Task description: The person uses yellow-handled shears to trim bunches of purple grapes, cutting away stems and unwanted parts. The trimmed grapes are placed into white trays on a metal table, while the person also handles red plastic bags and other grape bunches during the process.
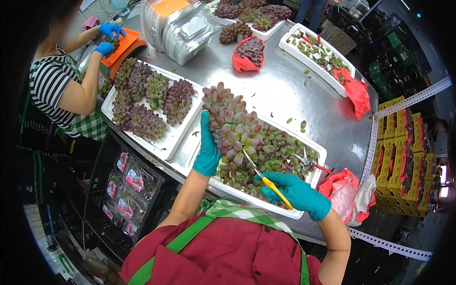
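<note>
My left hand (208, 151), in a teal glove, holds up a large cluster of pink-green succulent rosettes (235, 124); most of its fingers are hidden behind the plant. In my gloved right hand (294, 192) is a pair of yellow-handled tweezers or slim scissors (269, 183), whose metal tip reaches the lower edge of the cluster. Beneath both hands lies a white foam tray (322, 151) filled with loose succulent leaves (281, 156). Red-handled pruning shears (308, 162) rest on the leaves at the tray's right end.
Succulent clusters (146, 121) fill another white tray (171, 149) at left. Beyond it, a co-worker's blue-gloved hands (104, 48) work over an orange scale (123, 46). Clear plastic boxes (185, 34), a red-wrapped succulent (251, 53) and a leaf tray (313, 58) stand farther back. Crumpled red wrapping (342, 192) lies right.
</note>
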Action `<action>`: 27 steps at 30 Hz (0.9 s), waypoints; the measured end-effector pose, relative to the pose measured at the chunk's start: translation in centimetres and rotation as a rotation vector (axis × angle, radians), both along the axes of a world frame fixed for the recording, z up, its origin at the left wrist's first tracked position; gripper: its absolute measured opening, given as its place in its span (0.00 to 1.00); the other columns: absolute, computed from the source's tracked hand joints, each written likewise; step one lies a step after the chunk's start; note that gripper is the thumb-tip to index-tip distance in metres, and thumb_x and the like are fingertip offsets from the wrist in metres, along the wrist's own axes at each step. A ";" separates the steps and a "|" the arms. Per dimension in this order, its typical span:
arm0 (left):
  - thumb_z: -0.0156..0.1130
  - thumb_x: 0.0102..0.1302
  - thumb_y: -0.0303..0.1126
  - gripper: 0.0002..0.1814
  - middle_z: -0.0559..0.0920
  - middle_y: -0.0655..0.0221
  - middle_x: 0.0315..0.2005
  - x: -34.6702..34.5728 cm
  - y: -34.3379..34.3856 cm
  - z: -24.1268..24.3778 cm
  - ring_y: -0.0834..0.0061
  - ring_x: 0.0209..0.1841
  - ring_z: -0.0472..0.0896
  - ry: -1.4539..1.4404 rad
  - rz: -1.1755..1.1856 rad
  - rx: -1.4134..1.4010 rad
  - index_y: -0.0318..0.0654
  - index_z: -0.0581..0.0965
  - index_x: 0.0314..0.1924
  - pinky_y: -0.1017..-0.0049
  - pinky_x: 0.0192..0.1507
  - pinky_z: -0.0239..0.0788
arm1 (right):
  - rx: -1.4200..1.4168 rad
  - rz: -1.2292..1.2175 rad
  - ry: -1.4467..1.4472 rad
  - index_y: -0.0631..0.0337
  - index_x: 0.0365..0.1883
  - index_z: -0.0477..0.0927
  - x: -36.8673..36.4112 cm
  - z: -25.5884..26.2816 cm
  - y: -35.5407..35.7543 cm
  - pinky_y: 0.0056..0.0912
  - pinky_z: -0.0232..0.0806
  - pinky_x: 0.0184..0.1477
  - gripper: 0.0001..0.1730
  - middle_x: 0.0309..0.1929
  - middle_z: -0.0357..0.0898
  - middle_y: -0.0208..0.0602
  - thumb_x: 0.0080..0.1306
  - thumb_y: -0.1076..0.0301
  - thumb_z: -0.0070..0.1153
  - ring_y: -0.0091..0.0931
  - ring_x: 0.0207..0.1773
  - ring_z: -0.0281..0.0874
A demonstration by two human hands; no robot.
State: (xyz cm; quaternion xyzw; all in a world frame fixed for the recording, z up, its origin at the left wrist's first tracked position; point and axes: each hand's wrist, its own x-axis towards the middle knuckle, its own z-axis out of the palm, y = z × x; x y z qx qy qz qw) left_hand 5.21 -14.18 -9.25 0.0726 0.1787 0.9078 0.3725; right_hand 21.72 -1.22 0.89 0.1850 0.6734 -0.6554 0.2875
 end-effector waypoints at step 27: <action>0.38 0.59 0.59 0.36 0.58 0.62 0.59 -0.9 0.7 -0.5 0.63 0.59 0.60 -0.047 -0.026 0.015 0.44 0.54 0.61 0.61 0.59 0.52 | 0.349 0.033 0.221 0.62 0.47 0.71 0.0 -0.2 0.8 0.23 0.67 0.36 0.27 0.33 0.78 0.40 0.53 0.56 0.59 0.21 0.32 0.75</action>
